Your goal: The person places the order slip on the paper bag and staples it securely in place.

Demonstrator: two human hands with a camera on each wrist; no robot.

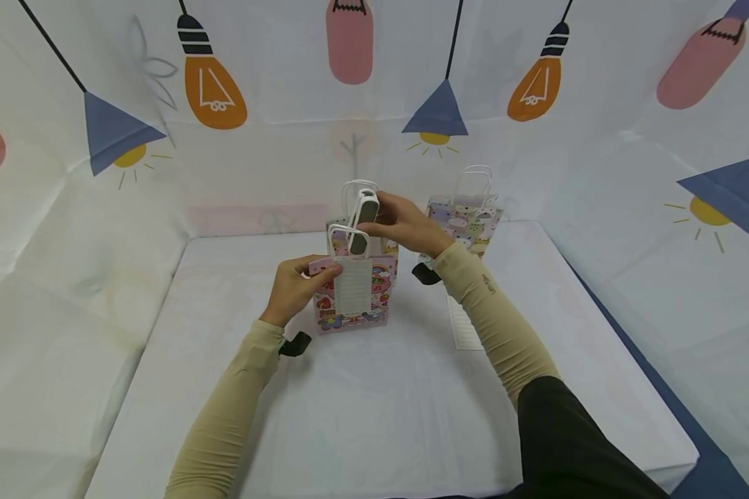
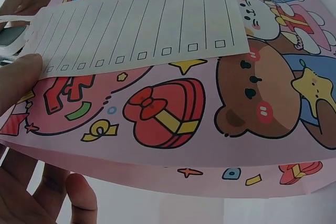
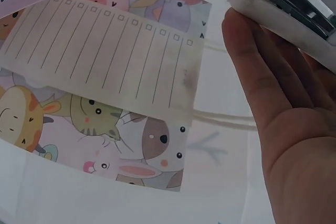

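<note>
A pink paper gift bag (image 1: 383, 294) with cartoon prints stands upright on the table. My left hand (image 1: 290, 290) pinches its upper left edge. The left thumb presses a lined checklist slip (image 1: 353, 287) flat against the bag's front, as the left wrist view also shows, with checkbox rows on the slip (image 2: 142, 30). My right hand (image 1: 412, 223) grips a white and grey stapler (image 1: 365, 208), its lower end at the bag's top rim near the slip's upper end. A white rope handle (image 1: 340, 227) rises beside the stapler.
Just behind stands another patterned bag, whose animal print (image 3: 100, 166) carries its own checklist slip (image 3: 100, 56). A third bag (image 1: 465, 218) with white handles stands at the back right. Another lined slip (image 1: 464, 329) lies beneath the right forearm.
</note>
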